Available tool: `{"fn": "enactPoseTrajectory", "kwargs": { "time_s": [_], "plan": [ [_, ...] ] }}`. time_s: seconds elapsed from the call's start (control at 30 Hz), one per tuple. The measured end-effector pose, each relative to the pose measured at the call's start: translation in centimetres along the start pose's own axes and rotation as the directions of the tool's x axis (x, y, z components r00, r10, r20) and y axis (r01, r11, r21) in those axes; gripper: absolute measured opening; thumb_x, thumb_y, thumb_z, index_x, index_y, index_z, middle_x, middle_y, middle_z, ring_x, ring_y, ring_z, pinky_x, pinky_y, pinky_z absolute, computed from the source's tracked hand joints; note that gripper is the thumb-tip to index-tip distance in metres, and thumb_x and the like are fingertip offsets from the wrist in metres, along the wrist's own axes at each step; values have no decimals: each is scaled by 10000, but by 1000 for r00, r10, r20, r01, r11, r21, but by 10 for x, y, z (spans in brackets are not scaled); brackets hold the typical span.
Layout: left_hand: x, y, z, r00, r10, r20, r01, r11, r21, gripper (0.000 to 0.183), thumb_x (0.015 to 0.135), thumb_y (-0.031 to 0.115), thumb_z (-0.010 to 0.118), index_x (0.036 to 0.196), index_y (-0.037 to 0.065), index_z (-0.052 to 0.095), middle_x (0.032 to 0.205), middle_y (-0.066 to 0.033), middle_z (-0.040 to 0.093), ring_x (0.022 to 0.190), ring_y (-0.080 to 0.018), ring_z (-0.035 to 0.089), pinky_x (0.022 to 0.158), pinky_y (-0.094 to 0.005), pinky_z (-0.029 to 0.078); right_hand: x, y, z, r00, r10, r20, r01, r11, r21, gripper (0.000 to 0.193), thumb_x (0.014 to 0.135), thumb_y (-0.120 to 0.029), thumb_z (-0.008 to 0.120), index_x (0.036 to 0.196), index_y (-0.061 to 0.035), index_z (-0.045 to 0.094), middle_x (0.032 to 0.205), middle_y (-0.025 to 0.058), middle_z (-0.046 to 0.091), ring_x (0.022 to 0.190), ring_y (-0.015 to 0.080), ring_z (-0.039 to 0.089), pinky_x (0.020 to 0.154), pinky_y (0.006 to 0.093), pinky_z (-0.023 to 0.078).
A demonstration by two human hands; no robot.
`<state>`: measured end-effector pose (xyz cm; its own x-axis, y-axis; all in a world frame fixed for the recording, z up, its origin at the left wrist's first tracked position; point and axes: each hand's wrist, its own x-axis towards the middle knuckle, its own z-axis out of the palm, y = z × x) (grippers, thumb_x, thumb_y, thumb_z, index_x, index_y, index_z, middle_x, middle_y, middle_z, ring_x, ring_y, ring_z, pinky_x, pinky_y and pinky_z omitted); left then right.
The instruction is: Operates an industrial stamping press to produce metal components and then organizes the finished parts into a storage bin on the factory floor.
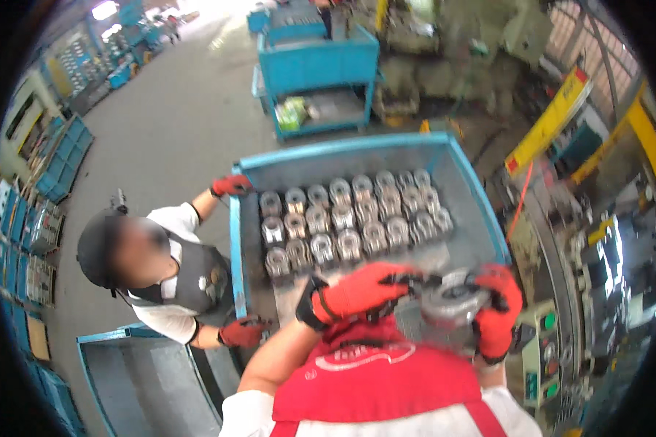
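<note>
Before my chest, over the near side of the blue bin, I hold a round metal part (455, 300) with a ring-shaped opening on top. It looks like a machined casting, slightly blurred. My right hand (499, 313), in a red and black glove, is closed round its right side. From the left, my left hand (364, 291), gloved alike, has its dark fingertips closed on the part's edge. Beyond my hands, several similar metal castings (348, 245) stand in rows inside the blue bin (342, 149).
A co-worker (189, 273) stands at the bin's left side, one red-gloved hand on its rim. An open blue cart (153, 379) is at lower left. A control box with green buttons (541, 353) and machinery stand close on my right. Farther off is a blue trolley (317, 69).
</note>
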<state>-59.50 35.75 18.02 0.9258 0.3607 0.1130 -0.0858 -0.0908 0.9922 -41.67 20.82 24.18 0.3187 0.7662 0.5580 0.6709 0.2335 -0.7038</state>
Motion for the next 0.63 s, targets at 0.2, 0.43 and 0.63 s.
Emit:
{"fn": "enactPoseTrajectory", "kwargs": {
  "time_s": [0.2,0.43,0.63],
  "plan": [
    [-5,18,-1,959,-275,74,283,946,-160,348,841,104,441,1177,166,506,529,40,413,441,-45,369,396,-226,318,-4,0,6,990,119,76,-127,985,116,367,457,-62,564,818,-15,606,833,148,582,800,253,560,677,299,449],
    [-5,8,-5,942,-335,-27,327,933,-150,336,848,105,423,1169,153,507,519,36,427,412,-48,389,373,-217,326,2,7,8,988,31,148,-41,997,61,382,439,-19,554,818,-20,603,862,149,574,783,240,563,664,288,452],
    [-8,2,-1,943,-326,-59,316,939,-138,348,839,106,468,1184,136,493,567,11,478,428,-66,415,389,-225,351,3,3,9,992,16,127,-33,990,134,395,440,-6,548,831,-24,606,872,146,576,789,248,564,679,304,457]
  ]
}}
